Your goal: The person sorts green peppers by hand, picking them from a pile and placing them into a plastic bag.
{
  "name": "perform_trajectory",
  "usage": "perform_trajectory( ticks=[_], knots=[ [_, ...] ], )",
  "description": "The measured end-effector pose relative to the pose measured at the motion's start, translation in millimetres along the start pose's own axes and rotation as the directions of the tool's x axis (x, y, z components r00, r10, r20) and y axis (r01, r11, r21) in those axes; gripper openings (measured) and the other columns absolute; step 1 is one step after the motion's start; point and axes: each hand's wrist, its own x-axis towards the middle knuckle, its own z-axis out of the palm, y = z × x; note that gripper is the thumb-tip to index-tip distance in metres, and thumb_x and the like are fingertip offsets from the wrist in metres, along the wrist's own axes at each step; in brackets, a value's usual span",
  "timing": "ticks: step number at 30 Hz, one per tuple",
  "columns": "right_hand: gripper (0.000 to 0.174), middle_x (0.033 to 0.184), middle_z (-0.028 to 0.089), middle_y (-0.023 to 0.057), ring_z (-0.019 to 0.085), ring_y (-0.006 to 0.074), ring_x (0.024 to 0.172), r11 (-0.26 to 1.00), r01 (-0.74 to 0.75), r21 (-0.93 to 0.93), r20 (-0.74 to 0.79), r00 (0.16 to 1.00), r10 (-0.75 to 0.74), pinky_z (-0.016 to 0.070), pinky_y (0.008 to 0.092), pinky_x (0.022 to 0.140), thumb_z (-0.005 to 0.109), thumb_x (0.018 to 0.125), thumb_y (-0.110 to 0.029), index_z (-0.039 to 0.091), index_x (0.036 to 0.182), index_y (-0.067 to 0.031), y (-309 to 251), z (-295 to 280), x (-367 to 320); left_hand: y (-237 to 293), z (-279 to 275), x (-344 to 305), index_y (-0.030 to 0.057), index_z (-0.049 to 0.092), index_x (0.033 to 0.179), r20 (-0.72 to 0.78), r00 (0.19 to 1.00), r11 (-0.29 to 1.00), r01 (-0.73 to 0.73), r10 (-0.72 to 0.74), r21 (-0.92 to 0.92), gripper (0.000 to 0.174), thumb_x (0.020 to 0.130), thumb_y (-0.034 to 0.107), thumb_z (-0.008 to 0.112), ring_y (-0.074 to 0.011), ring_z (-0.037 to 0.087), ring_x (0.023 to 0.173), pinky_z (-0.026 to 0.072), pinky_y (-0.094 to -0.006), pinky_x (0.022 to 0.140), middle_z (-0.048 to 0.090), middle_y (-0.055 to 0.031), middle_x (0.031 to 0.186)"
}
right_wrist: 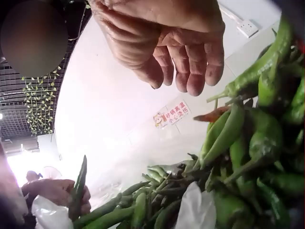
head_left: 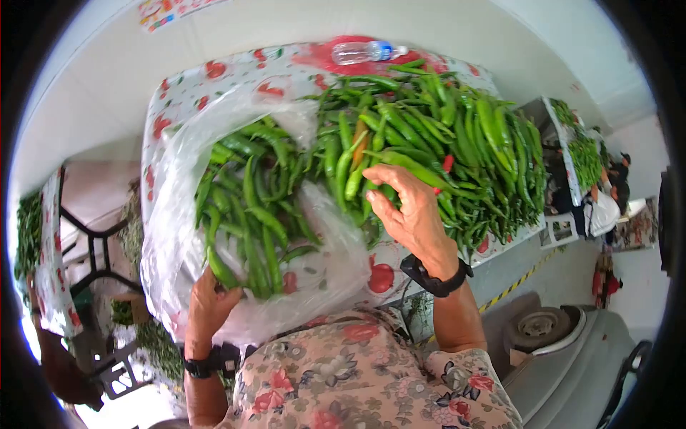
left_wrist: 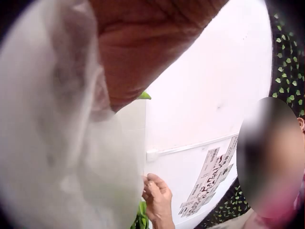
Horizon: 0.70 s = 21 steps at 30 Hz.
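A clear plastic bag (head_left: 171,207) lies spread on the table with green chili peppers (head_left: 246,193) in it. At its near left edge, my left hand (head_left: 209,309) grips the plastic. One long green chili pepper (right_wrist: 78,188) lies against the left fingers. My right hand (head_left: 411,214) hovers above the near left side of a large chili pile (head_left: 471,143), thumb and fingers apart. In the right wrist view, nothing shows between the bent fingers (right_wrist: 196,71). Translucent plastic (left_wrist: 71,143) hides most of the left fingertips in the left wrist view.
A plastic bottle (head_left: 364,52) lies on red plastic at the table's back edge. The tablecloth (head_left: 214,75) has a fruit print. More peppers cover another table (head_left: 582,154) at right, with people beyond. A grey vehicle with a wheel (head_left: 539,325) stands at lower right.
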Motion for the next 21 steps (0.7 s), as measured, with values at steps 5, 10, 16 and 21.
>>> perform_trajectory(
  ticks=[5,10,16,21],
  knots=[
    [0.027,0.097,0.064,0.0139,0.064,0.031,0.086,0.983,-0.075,0.169,0.215,0.976,0.037,0.0512,0.0354,0.075,0.066,0.079,-0.003,0.06,0.105,-0.0042,-8,36,-13,37,-18,-4,-0.0012,0.055,0.1,-0.002,0.999,0.999,0.033,-0.033,-0.001,0.027,0.075,0.002,0.063,-0.0135,0.061,0.076,0.05,-0.0286,0.072,0.063,-0.0068,0.084],
    [0.041,0.106,0.063,0.0156,0.062,0.0341,0.092,0.972,-0.019,0.236,0.462,0.882,-0.095,0.0505,0.0386,0.081,0.068,0.078,-0.014,0.055,0.116,-0.0052,-27,80,-26,43,-18,-7,0.0019,0.058,0.098,-0.046,0.998,0.993,-0.048,0.044,-0.104,0.026,0.074,0.006,0.067,-0.012,0.058,0.07,0.0475,-0.0278,0.065,0.063,-0.0052,0.077],
    [0.038,0.102,0.065,0.0166,0.065,0.0288,0.089,0.897,-0.234,0.374,0.667,0.74,-0.085,0.0512,0.0359,0.079,0.066,0.08,-0.012,0.057,0.115,-0.0011,-52,107,-26,63,-4,4,0.0026,0.057,0.099,-0.032,0.998,0.916,-0.068,0.061,-0.395,0.024,0.077,0.004,0.065,-0.007,0.054,0.072,0.0449,-0.0246,0.063,0.062,-0.001,0.084],
    [0.029,0.086,0.066,0.0175,0.066,0.0298,0.076,0.929,-0.278,0.246,0.588,0.804,0.085,0.0515,0.0352,0.07,0.063,0.082,-0.011,0.059,0.108,0.0015,-30,106,-24,32,3,30,-0.0001,0.054,0.103,-0.13,0.989,0.977,-0.093,0.069,-0.192,0.028,0.08,0.01,0.065,-0.0112,0.055,0.069,0.0465,-0.0283,0.063,0.062,-0.0084,0.082]
  ],
)
